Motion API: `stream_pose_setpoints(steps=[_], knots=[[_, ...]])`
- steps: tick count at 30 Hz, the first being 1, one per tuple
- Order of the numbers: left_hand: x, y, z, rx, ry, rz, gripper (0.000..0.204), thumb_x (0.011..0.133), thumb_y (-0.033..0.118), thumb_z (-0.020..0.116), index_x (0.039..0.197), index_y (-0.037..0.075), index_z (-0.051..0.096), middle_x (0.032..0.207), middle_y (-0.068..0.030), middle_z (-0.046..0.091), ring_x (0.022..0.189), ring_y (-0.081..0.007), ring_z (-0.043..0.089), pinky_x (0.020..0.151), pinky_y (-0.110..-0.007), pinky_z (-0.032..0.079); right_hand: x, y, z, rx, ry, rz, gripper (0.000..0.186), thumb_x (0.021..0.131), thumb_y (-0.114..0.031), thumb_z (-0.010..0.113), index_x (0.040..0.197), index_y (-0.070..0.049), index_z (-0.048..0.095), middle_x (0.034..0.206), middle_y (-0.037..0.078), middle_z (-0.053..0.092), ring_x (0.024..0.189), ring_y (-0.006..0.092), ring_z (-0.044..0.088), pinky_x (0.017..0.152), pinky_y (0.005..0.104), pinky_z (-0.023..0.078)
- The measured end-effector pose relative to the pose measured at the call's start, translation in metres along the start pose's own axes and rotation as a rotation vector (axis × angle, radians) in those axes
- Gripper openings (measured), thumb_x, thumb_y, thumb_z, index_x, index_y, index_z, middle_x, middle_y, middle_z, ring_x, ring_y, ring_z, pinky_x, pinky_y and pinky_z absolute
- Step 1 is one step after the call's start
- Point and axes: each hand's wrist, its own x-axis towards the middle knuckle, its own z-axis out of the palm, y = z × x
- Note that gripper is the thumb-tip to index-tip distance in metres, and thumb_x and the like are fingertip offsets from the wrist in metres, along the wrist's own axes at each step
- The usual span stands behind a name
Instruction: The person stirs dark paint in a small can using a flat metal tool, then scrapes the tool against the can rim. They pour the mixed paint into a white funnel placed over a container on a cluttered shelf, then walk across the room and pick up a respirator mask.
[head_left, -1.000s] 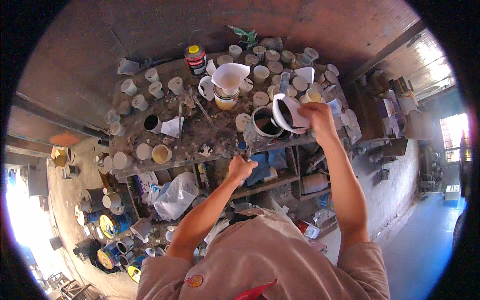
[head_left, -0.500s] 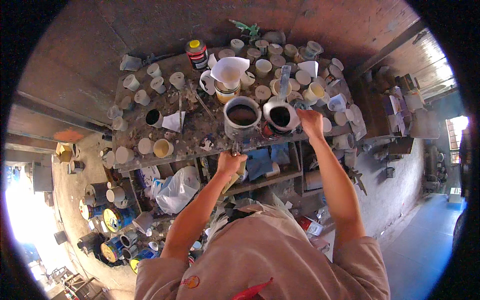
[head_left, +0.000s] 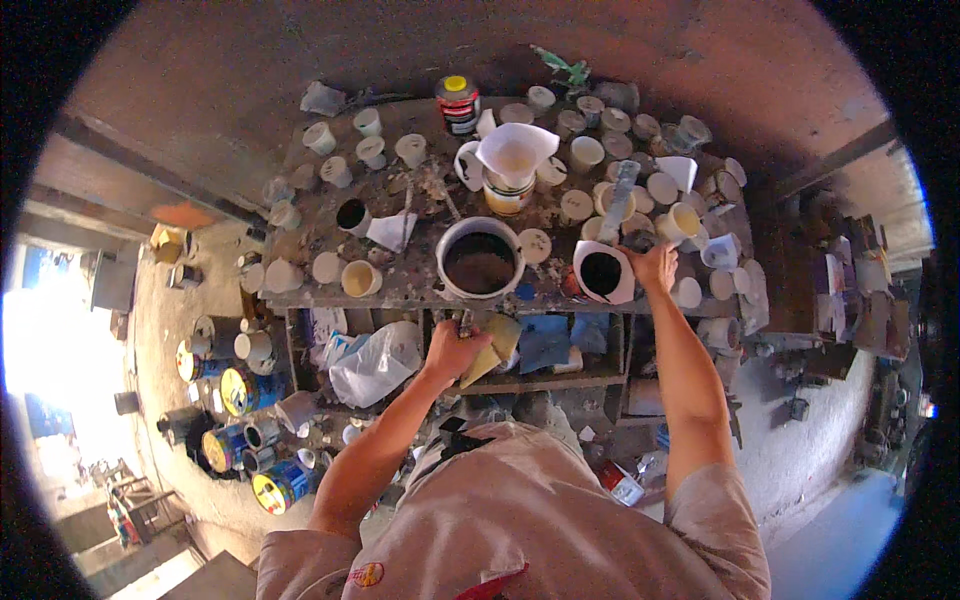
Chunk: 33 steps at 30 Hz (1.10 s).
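Note:
My left hand point(head_left: 455, 350) is closed around a metal handle-like part at the table's front edge, just below a round grey cup point(head_left: 445, 262) with dark brownish liquid inside. The join between part and cup is hard to make out. A yellowish flat piece point(head_left: 488, 358) shows beside these fingers; whether they hold it I cannot tell. My right hand point(head_left: 655, 266) grips the right side of a white-rimmed container point(head_left: 622, 284) holding very dark liquid, near the front edge. A flat, paint-smeared stick point(head_left: 622, 200) rises behind that container. Some right fingertips are hidden.
Several white cups and lids crowd the stained table point(head_left: 420, 280). A paper cone point(head_left: 540, 145) sits in a tin point(head_left: 508, 197) behind the grey cup. A yellow-capped can point(head_left: 459, 105) stands farther back. Below are a plastic bag point(head_left: 378, 368) and blue-yellow drums point(head_left: 240, 390).
The white-rimmed container in my right hand has moved right, away from the grey cup. The grey cup now shows more of its inside. The whole view has shifted.

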Motion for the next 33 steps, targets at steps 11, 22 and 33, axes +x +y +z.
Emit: stream_pose_setpoints(steps=[11,22,33], knots=[[-0.01,0.02,-0.001,0.112,-0.06,-0.004,0.022,0.079,0.017,0.079,0.08,0.003,0.062,0.073,-0.0012,0.061,0.067,-0.0102,0.051,0.061,-0.032,0.043,-0.019,0.001,-0.056,0.515,0.115,0.065,0.101,0.071,-0.054,0.081,0.131,0.015,0.038,0.122,0.024,0.059,0.112,0.0345,0.059,0.097,0.0421,0.046],[0.005,0.017,0.022,0.218,-0.153,0.087,0.031,0.07,0.029,0.076,0.073,0.0,0.066,0.07,-0.0164,0.067,0.07,-0.033,0.068,0.065,-0.044,0.051,-0.153,-0.18,-0.209,0.182,-0.512,-1.178,0.091,0.069,-0.033,0.08,0.147,-0.008,0.042,0.132,0.015,0.051,0.124,0.0316,0.051,0.108,0.0398,0.038],[0.0,0.031,0.02,0.305,-0.142,0.027,0.034,0.069,0.03,0.07,0.073,-0.004,0.066,0.079,-0.0273,0.067,0.079,-0.0444,0.067,0.07,-0.051,0.053,-0.171,-0.221,-0.222,-0.227,-0.624,-1.15,0.09,0.066,-0.024,0.082,0.148,-0.021,0.044,0.13,0.011,0.049,0.119,0.0331,0.054,0.102,0.0404,0.045]])
